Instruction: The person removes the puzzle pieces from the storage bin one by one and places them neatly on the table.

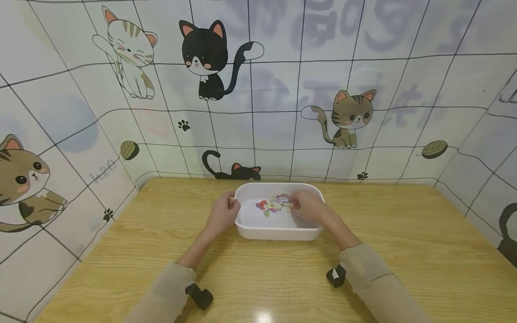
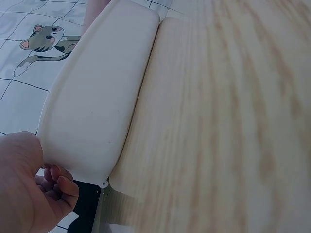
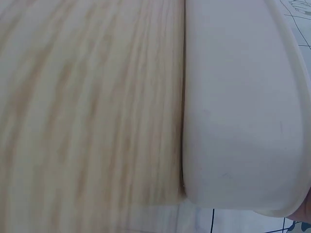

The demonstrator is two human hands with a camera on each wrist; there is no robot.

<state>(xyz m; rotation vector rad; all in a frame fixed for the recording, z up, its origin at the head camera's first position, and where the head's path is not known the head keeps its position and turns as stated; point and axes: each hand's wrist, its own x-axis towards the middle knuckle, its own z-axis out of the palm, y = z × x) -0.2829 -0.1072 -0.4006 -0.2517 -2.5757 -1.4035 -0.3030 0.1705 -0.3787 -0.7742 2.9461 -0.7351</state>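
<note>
A white plastic basin (image 1: 278,234) stands on the wooden table. Inside it lies a loose cluster of small multicoloured pieces (image 1: 269,206), red, yellow, green and purple, too small to make out their kind. My left hand (image 1: 224,211) grips the basin's left end at the rim; the left wrist view shows the fingers of that hand (image 2: 29,184) curled at the basin's corner. Over the right end reaches my right hand (image 1: 310,206), fingertips down at the edge of the cluster. Whether they pinch a piece is hidden. The right wrist view shows mostly the basin's outer wall (image 3: 243,107).
The wooden table (image 1: 161,242) extends on both sides of the basin. Behind it rises a white gridded backdrop (image 1: 278,130) with cartoon cats, and the same print covers both sides. Dark camera mounts (image 1: 199,297) sit at the wrists.
</note>
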